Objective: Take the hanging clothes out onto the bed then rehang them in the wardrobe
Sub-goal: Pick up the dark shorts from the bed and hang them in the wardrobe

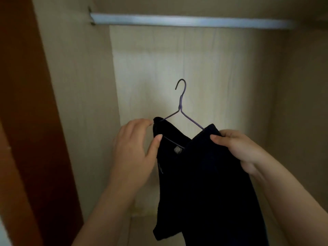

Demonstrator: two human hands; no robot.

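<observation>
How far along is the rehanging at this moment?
Done: the silver wardrobe rail is bare, so the clothes seem taken out. In hand: left hand and right hand hold a black garment on a purple wire hanger below the rail. Left: hooking it on; other clothes are out of view.

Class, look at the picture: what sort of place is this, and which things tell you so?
Most likely the inside of a wardrobe: a metal rail runs across the top between pale wood panels, and two hands hold a dark garment on a wire hanger below it.
</observation>
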